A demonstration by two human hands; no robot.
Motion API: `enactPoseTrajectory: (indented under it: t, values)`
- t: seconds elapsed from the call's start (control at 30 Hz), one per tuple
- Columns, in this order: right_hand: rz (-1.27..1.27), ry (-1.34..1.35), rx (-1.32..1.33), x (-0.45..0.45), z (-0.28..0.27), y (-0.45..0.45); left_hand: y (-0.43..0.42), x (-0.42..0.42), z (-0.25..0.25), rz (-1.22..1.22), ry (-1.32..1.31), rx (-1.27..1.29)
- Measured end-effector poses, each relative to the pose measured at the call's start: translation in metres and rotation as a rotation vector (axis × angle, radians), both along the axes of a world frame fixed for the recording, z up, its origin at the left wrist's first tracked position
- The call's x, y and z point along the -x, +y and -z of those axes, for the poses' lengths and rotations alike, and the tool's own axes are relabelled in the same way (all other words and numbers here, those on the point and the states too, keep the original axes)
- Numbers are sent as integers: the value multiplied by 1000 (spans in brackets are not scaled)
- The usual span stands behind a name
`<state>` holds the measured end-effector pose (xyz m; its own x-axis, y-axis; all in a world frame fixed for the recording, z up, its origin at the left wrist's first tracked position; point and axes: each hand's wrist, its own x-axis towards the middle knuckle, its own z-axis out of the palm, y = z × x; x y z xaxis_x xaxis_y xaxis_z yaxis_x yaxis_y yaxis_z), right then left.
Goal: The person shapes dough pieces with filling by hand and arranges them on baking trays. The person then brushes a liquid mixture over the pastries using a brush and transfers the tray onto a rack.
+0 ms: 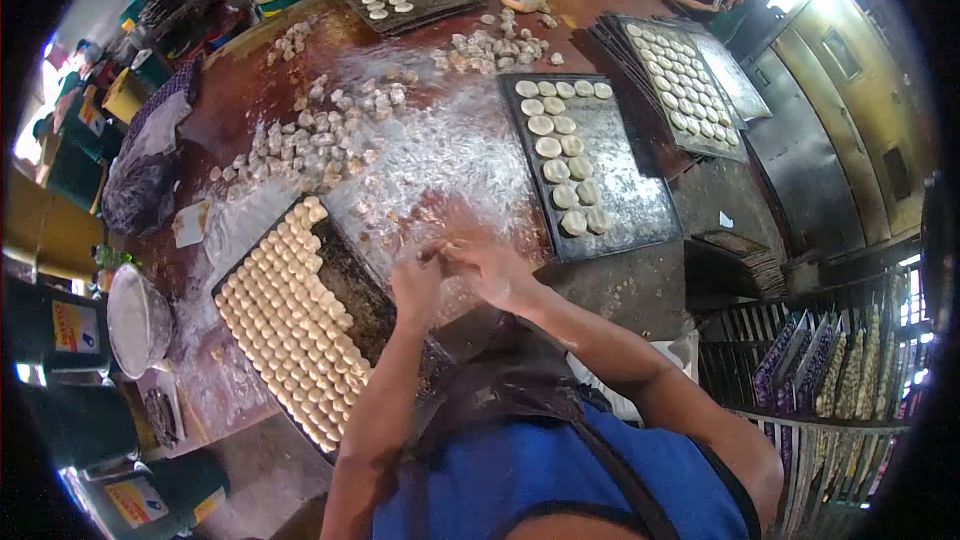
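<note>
Small, round, pale dough balls (290, 302) sit in close rows.

Blue sleeveless top (480, 485), dark smudged apron (510, 400)
The top has black edging (736, 488) at neckline and armhole; a dark strap (627, 480) runs over it; left hand (417, 290) and right hand (496, 275) are bare.

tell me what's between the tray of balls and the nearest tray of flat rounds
In the head view, a floury stretch of table separates the ball tray and rounds tray, with the left hand and right hand close together at its near end.
</note>
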<state>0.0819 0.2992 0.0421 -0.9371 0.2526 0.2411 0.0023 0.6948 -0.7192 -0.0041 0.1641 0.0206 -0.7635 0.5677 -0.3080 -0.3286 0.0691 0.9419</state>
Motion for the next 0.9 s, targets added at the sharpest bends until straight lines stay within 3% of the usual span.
enactPoseTrajectory:
  t: [0.03,0.07,0.1,0.13,0.17,0.23,0.27,0.4,0.47,0.5,0.57,0.6,0.7,0.83,0.9]
  values:
    - [-22,33,1,1,9,3,4,-7,2,-3,-7,6]
    - [4,-157,187,3,15,18,10,-17,4,72,424,186]
    - [-8,-173,200,8,16,28,15,-28,7,152,847,375]
    - [6,-291,178,13,17,37,23,-33,10,109,976,463]
    - [12,-413,155,17,21,45,26,-25,11,105,946,492]
    - [-124,-435,146,21,31,65,25,6,8,480,888,641]
    - [-174,-320,80,19,25,70,22,9,42,165,894,266]
    - [-310,3,22,24,83,89,48,-3,51,120,986,486]
    - [-300,1,150,36,75,95,57,-10,37,-144,595,438]
    - [-269,-8,262,37,74,95,56,-9,43,-149,575,464]
    - [-374,-126,212,43,84,101,44,-11,58,-142,623,411]
    - [-475,-216,130,47,88,102,48,-11,55,-115,678,511]
    - [-448,-430,249,67,37,99,55,-10,38,-90,716,522]
    - [-407,-377,11,70,37,87,50,-31,26,-45,699,524]
    - [-686,-685,-65,91,26,84,18,-27,26,-116,846,573]
